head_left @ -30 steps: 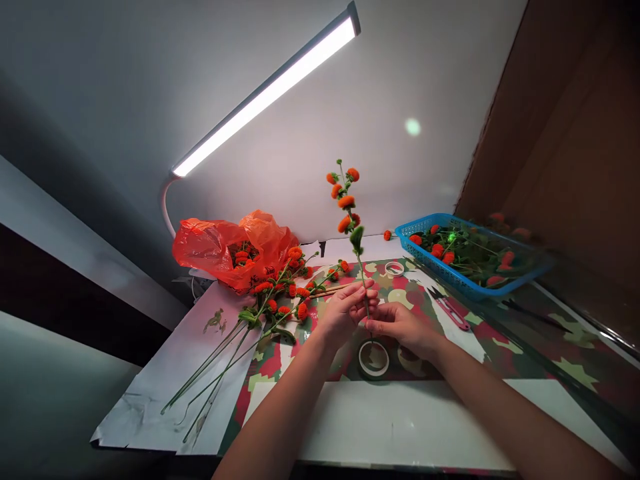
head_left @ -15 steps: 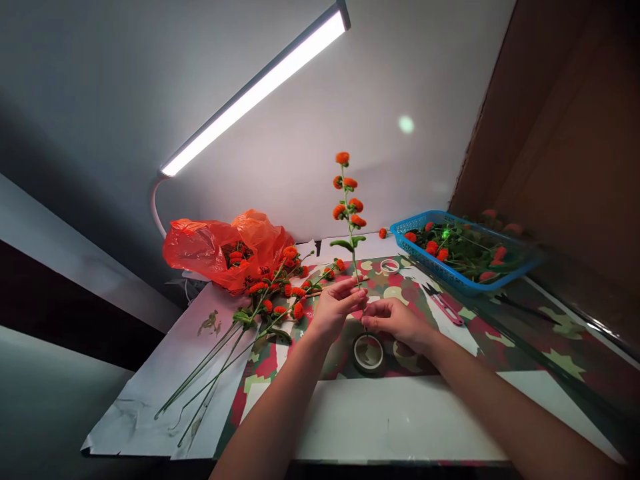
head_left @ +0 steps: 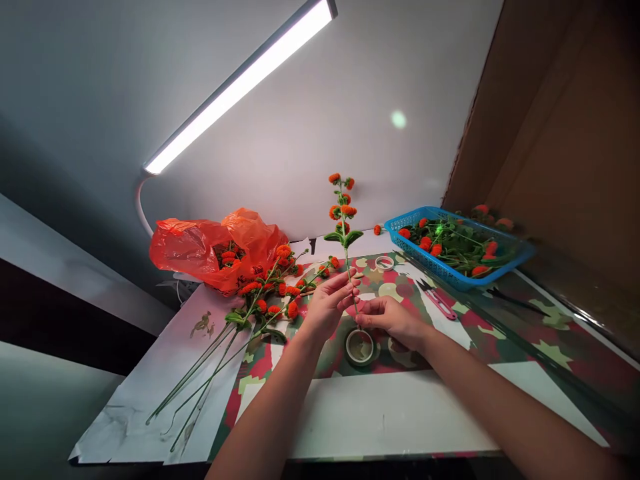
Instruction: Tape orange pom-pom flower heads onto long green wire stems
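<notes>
An artificial flower stem with orange pompom-like blooms and green leaves stands upright in front of me. My left hand is closed around its stalk below the leaves. Just below and to the right, my right hand pinches the lower end of the stalk between thumb and fingers. Directly under my fingertips is a roll of tape; whether a strip runs from it to the stalk I cannot make out. Finished-looking orange flower stems lie to the left of my left hand.
A red plastic bag with orange blooms sits at the back left. At the right are a blue basket of flowers and leaves, pink-handled snips and dark pliers. A white tape roll lies behind my hands. A lamp hangs above.
The flower stem has turned about its axis, so the blooms and leaves face differently, and its top sits lower. My hands keep their grip; the whole view has shifted slightly.
</notes>
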`<state>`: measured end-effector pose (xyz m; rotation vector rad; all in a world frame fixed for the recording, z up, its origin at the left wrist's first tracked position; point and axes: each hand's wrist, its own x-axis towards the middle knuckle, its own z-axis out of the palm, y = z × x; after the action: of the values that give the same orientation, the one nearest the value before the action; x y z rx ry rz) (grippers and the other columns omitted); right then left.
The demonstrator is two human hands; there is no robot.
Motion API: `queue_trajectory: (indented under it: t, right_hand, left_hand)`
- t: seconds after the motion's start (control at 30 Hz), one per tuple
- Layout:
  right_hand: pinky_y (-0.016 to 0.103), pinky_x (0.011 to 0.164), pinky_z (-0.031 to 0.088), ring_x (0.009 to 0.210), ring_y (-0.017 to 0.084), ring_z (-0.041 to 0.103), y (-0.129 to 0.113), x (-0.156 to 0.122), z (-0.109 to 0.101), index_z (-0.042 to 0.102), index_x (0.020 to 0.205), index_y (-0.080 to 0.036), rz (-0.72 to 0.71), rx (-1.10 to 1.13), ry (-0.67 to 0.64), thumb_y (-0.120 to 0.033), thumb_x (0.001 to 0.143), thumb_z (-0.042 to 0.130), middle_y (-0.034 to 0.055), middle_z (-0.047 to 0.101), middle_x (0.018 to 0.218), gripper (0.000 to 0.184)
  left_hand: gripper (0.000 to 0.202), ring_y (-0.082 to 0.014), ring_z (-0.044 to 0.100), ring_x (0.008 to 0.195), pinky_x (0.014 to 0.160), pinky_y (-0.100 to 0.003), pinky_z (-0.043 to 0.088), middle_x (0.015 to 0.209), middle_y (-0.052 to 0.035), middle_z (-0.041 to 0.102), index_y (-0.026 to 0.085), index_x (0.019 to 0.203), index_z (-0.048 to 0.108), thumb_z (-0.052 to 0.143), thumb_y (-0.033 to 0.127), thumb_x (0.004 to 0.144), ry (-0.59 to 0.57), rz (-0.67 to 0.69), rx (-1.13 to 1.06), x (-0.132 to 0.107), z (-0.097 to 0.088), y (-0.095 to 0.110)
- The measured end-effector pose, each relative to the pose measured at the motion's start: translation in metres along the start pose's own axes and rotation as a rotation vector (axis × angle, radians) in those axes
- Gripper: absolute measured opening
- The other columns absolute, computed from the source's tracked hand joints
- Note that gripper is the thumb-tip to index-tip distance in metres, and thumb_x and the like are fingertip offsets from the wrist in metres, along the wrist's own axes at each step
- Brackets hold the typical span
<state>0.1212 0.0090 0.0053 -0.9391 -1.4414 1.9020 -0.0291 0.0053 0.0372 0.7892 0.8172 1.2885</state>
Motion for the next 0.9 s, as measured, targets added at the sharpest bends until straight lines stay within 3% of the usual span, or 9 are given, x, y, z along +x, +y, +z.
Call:
queue_trajectory:
  t: [0.4,0.53,0.7,0.77,0.9]
  right_hand:
    - [0.021,0.044,0.026,0.048,0.005,0.04,0.0,-0.002,0.002,0.062,0.067,-0.011,-0.012,0.104,-0.053,-0.044,0.061,0.074,-0.0021,0.052,0.058,0.036]
    - [0.021,0.047,0.029,0.05,0.007,0.042,-0.001,-0.002,0.006,0.059,0.061,-0.013,-0.146,0.083,0.033,-0.042,0.06,0.074,-0.0029,0.05,0.056,0.033]
    - [0.023,0.048,0.034,0.054,0.01,0.048,-0.004,-0.005,0.013,0.061,0.062,-0.013,-0.215,0.003,0.111,-0.041,0.059,0.074,-0.0002,0.055,0.059,0.031]
    - [0.022,0.046,0.033,0.051,0.01,0.047,-0.005,-0.005,0.013,0.062,0.063,-0.013,-0.197,-0.017,0.128,-0.042,0.06,0.074,-0.0004,0.055,0.058,0.031]
    - [0.021,0.042,0.031,0.048,0.008,0.045,-0.003,-0.004,0.008,0.065,0.069,-0.013,-0.101,-0.004,0.09,-0.045,0.059,0.074,-0.0005,0.056,0.06,0.035]
  left_hand:
    - [0.036,-0.0088,0.06,0.071,0.069,-0.02,0.05,0.088,-0.0042,0.066,0.015,0.102,0.067,0.069,0.008,0.067,-0.071,0.002,-0.078,0.0,-0.003,0.003]
    - [0.04,-0.0112,0.06,0.08,0.072,-0.024,0.049,0.097,-0.0039,0.063,0.019,0.107,0.065,0.07,0.012,0.067,-0.093,0.007,-0.016,-0.004,0.001,0.003]
    - [0.054,-0.0052,0.052,0.058,0.06,-0.019,0.044,0.068,0.003,0.059,0.018,0.11,0.064,0.077,0.012,0.058,-0.052,0.077,0.114,-0.004,0.001,0.001]
    - [0.05,-0.0054,0.053,0.055,0.059,-0.019,0.043,0.061,0.0045,0.056,0.016,0.103,0.066,0.079,0.013,0.055,-0.006,0.1,0.112,-0.002,-0.001,-0.001]
    - [0.035,-0.0083,0.058,0.057,0.06,-0.021,0.046,0.064,0.0007,0.064,0.014,0.083,0.069,0.082,0.015,0.05,0.088,0.061,0.052,0.002,-0.005,-0.004]
